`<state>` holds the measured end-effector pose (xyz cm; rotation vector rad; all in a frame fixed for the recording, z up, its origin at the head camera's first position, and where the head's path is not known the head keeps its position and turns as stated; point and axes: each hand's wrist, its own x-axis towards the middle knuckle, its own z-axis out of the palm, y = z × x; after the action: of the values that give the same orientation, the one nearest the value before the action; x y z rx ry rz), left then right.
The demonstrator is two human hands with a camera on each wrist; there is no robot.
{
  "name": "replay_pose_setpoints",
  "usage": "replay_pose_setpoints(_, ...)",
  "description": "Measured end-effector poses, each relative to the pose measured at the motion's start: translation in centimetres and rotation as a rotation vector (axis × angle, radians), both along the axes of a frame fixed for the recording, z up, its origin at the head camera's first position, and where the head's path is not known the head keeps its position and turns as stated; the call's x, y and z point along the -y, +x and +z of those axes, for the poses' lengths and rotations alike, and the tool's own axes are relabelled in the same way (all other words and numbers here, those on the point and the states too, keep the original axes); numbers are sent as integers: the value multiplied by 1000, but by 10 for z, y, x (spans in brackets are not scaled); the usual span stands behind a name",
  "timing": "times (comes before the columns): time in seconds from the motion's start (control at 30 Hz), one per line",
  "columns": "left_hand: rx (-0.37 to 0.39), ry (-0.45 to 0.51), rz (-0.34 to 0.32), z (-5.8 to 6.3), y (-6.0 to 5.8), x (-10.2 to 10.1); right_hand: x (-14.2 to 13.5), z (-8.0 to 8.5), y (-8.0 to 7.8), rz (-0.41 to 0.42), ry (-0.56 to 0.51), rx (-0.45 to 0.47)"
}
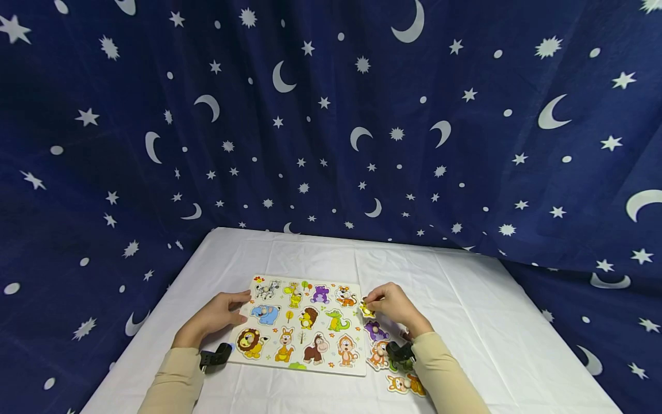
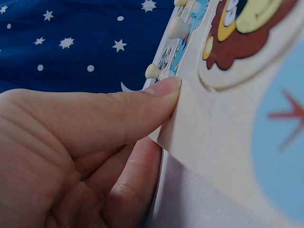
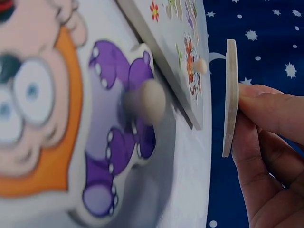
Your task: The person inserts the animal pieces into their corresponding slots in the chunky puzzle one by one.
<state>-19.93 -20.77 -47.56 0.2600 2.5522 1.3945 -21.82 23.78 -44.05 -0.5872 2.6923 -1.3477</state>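
Observation:
A white wooden animal puzzle board [image 1: 289, 330] lies on the cloth, printed with several animals. My left hand [image 1: 219, 315] grips its left edge; in the left wrist view the thumb [image 2: 161, 90] lies on the top face and the fingers are at the side and below. Just past the board's right edge, my right hand [image 1: 394, 305] pinches a yellow animal puzzle piece [image 1: 368, 310]. The right wrist view shows that piece [image 3: 231, 99] edge-on, raised off the table, its picture hidden. Beneath the hand lies a purple hippo piece [image 3: 107, 128] with a knob.
Beside the board's right edge lie loose pieces: a monkey [image 1: 379, 355], a kangaroo [image 1: 397, 384], an orange-brown one [image 1: 416, 385] and a green one partly hidden by the right wrist camera [image 1: 400, 351]. A white cloth covers the table [image 1: 465, 299]; a starry blue curtain [image 1: 331, 144] hangs behind.

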Motion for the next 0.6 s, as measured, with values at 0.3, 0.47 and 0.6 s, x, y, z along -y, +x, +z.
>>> replay_pose_setpoints(0.3,7,2,7,2,1,-1,14,2,-1,30,13,-9)
replay_pose_setpoints(0.47,15,8,13,2,2,-1,19,2,-4,50,3,-31)
replay_pose_setpoints(0.6,13,4,12,2,2,-2,25,3,-5,48,15,-37)
